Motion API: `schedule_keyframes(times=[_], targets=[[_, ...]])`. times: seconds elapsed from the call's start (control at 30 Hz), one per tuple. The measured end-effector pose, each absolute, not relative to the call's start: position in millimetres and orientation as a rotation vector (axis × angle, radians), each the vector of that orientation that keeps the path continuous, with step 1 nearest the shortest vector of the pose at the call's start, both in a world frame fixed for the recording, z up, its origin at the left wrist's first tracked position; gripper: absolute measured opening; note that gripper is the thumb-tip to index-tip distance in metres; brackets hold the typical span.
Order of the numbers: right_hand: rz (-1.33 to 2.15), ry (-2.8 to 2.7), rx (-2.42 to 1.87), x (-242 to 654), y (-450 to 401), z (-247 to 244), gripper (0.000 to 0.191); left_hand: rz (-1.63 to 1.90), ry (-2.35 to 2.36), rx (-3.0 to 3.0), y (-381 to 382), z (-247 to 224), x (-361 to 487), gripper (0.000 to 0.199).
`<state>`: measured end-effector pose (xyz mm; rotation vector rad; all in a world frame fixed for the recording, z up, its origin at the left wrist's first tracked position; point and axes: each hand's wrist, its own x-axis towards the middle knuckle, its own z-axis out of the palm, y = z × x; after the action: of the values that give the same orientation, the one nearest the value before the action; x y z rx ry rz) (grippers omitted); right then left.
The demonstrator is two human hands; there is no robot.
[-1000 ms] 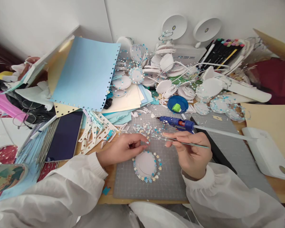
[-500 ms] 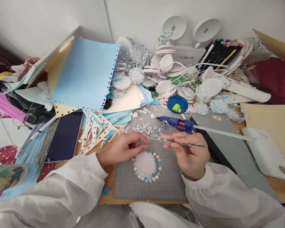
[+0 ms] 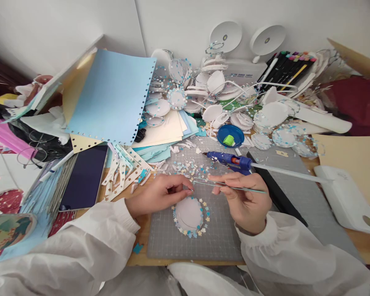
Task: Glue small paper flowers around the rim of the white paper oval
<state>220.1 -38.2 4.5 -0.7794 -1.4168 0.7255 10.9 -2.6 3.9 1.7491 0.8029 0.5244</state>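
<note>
My right hand (image 3: 245, 197) grips a pair of thin metal tweezers (image 3: 234, 187), their tips pointing left toward my other hand. Bent at the fingers, my left hand (image 3: 162, 191) brings its thumb and index tips close together just above a small ring (image 3: 207, 213) of blue, white and cream paper flowers. A tiny speck shows at the left thumb tip, too small to name. Inside the flower ring lies a white round disc (image 3: 188, 213), flat on the grey cutting mat (image 3: 225, 238). Loose paper flowers (image 3: 188, 167) are scattered behind my hands.
A blue glue gun (image 3: 228, 158) with a long white glue stick lies behind my right hand. Finished flower rings on white discs (image 3: 273, 115) are heaped at the back. On the left are a phone (image 3: 84, 179), punched paper strips (image 3: 120, 168) and blue paper (image 3: 114, 94).
My right hand and the tweezers have shifted slightly left, the tips sitting a bit lower. My left thumb and index tips have moved very slightly. The flower ring stays in place.
</note>
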Motion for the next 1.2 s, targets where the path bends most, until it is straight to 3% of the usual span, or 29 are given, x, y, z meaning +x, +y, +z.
schedule_keyframes(times=[0.57, 1.2], targets=[[0.727, -1.657, -1.004, 222.1, -34.1, -8.4, 0.014, 0.490, 0.791, 1.805, -3.2, 6.8, 11.1, 0.021], [0.686, -1.459, -0.849, 220.9, -35.6, -1.4, 0.016, 0.481, 0.796, 1.882, -3.8, 8.2, 10.5, 0.021]])
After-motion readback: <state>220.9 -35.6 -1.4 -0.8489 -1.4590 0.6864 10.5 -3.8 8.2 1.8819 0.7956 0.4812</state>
